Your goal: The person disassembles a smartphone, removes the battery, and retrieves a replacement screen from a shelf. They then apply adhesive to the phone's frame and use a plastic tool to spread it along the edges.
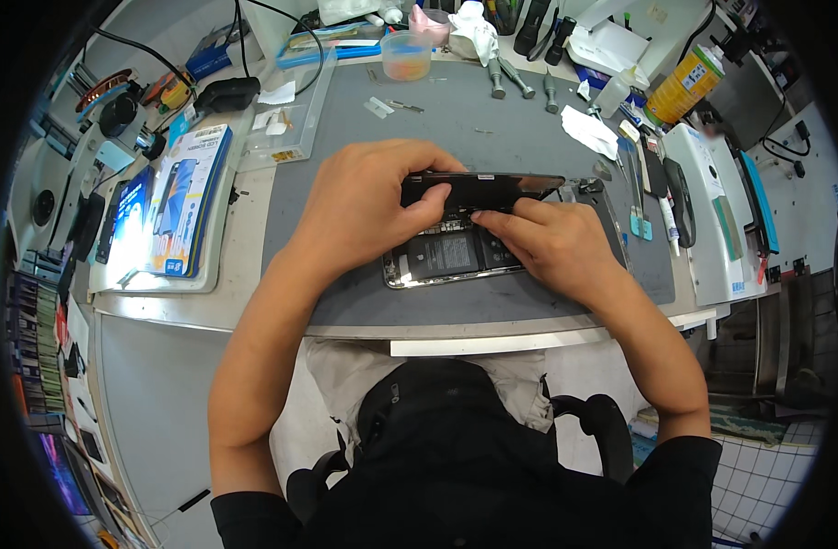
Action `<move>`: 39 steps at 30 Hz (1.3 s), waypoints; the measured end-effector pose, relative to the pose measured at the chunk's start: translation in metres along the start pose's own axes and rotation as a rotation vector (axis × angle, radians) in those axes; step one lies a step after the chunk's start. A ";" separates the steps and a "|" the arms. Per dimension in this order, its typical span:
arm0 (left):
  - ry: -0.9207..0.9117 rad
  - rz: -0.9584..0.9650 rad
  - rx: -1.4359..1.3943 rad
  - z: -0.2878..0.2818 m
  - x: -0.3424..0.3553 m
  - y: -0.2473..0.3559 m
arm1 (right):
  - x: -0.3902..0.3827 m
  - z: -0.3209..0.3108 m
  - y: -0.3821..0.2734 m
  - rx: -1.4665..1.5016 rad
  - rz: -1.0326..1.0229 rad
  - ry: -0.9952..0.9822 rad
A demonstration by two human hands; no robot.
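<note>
An opened smartphone body (446,255) lies on the grey mat, its dark battery and inner parts exposed. Its black screen panel (492,188) is tilted up along the far side. My left hand (364,206) grips the panel's left end, thumb on the inner face and fingers behind. My right hand (561,242) is closed at the phone's right half, one fingertip pressing on the inner parts near the raised panel. Beneath that fingertip, the small part it touches is hidden. The right hand also covers the phone's right end.
Screwdrivers (513,78) and a round clear tub (406,57) stand at the mat's far side. Tweezers (635,197) and a white tissue (589,133) lie to the right, near a yellow spray can (684,84). Boxed packages (186,201) and a clear tray (291,128) are left.
</note>
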State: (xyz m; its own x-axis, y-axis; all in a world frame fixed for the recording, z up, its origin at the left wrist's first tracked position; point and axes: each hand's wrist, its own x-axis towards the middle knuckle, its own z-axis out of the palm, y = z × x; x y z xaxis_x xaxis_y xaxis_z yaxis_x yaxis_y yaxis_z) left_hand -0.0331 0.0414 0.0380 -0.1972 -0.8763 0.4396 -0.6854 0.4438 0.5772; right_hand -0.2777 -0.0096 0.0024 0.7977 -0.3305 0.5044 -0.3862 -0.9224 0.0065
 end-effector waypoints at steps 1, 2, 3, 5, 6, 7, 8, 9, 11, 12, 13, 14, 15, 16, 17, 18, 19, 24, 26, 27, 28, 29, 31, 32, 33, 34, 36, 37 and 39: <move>-0.004 -0.004 0.001 0.000 0.000 0.000 | -0.001 0.000 0.000 -0.013 -0.001 -0.012; 0.004 -0.005 -0.018 0.000 0.000 0.000 | -0.002 0.000 0.000 -0.026 -0.003 -0.023; 0.012 -0.006 -0.037 0.001 0.000 -0.002 | -0.002 0.000 0.000 -0.033 0.003 -0.030; 0.022 -0.007 -0.054 0.001 0.000 -0.004 | -0.003 0.001 -0.001 -0.046 0.011 -0.043; 0.022 -0.007 -0.053 0.001 0.000 -0.004 | -0.003 0.001 -0.001 -0.051 0.009 -0.047; 0.021 -0.006 -0.051 0.001 0.000 -0.004 | -0.004 0.001 0.000 -0.056 0.007 -0.049; 0.020 -0.008 -0.045 0.001 0.000 -0.004 | -0.004 0.002 0.000 -0.061 0.006 -0.052; 0.018 -0.011 -0.039 0.001 -0.001 -0.004 | -0.004 0.002 0.000 -0.063 0.006 -0.049; 0.021 -0.001 -0.037 0.002 -0.001 -0.004 | -0.005 0.001 -0.001 -0.068 0.006 -0.045; 0.026 0.010 -0.039 0.002 -0.001 -0.005 | -0.004 0.001 -0.001 -0.065 0.004 -0.042; 0.032 0.023 -0.044 0.003 -0.001 -0.005 | -0.004 0.000 -0.001 -0.064 0.004 -0.041; 0.032 0.019 -0.056 0.003 -0.001 -0.005 | -0.004 0.000 -0.001 -0.063 0.003 -0.039; 0.032 0.014 -0.068 0.003 -0.001 -0.005 | -0.004 0.000 0.000 -0.064 0.002 -0.033; 0.030 0.008 -0.079 0.003 -0.002 -0.004 | -0.005 0.001 0.000 -0.063 0.002 -0.026; 0.027 0.009 -0.079 0.003 -0.001 -0.003 | -0.005 0.001 0.000 -0.062 0.002 -0.020; 0.024 0.009 -0.079 0.003 -0.001 -0.002 | -0.005 0.001 0.001 -0.063 0.000 -0.017; 0.021 0.007 -0.078 0.002 -0.002 -0.002 | -0.005 0.002 0.001 -0.063 -0.004 -0.015; 0.032 0.009 -0.099 0.006 -0.006 -0.006 | -0.007 0.002 0.001 -0.056 -0.008 -0.057; 0.035 0.013 -0.104 0.006 -0.006 -0.006 | -0.007 0.002 0.002 -0.057 -0.012 -0.057; 0.038 0.018 -0.104 0.007 -0.006 -0.007 | -0.007 0.002 0.002 -0.063 -0.012 -0.066; 0.041 0.023 -0.103 0.007 -0.006 -0.007 | -0.008 0.002 0.002 -0.069 -0.012 -0.073; 0.038 0.014 -0.100 0.007 -0.005 -0.007 | -0.008 0.002 0.002 -0.075 -0.013 -0.080; 0.030 -0.004 -0.096 0.006 -0.005 -0.006 | -0.007 0.001 0.001 -0.078 -0.011 -0.076; 0.032 0.001 -0.094 0.007 -0.005 -0.006 | -0.007 0.001 0.001 -0.079 -0.010 -0.075; 0.034 0.006 -0.093 0.007 -0.005 -0.007 | -0.006 0.000 0.001 -0.079 -0.008 -0.082; 0.037 0.011 -0.089 0.007 -0.005 -0.008 | -0.006 0.001 0.001 -0.079 -0.007 -0.089; 0.037 0.004 -0.090 0.007 -0.005 -0.008 | -0.006 0.002 0.002 -0.077 -0.010 -0.091; 0.037 0.002 -0.092 0.006 -0.005 -0.008 | -0.006 0.003 0.003 -0.079 -0.012 -0.088; 0.033 -0.002 -0.095 0.006 -0.005 -0.008 | -0.006 0.003 0.003 -0.085 -0.014 -0.082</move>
State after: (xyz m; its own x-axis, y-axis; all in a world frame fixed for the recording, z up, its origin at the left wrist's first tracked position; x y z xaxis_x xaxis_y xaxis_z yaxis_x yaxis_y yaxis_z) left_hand -0.0307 0.0413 0.0274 -0.1720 -0.8711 0.4599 -0.6162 0.4594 0.6397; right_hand -0.2821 -0.0111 -0.0027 0.8372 -0.3359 0.4316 -0.4098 -0.9079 0.0884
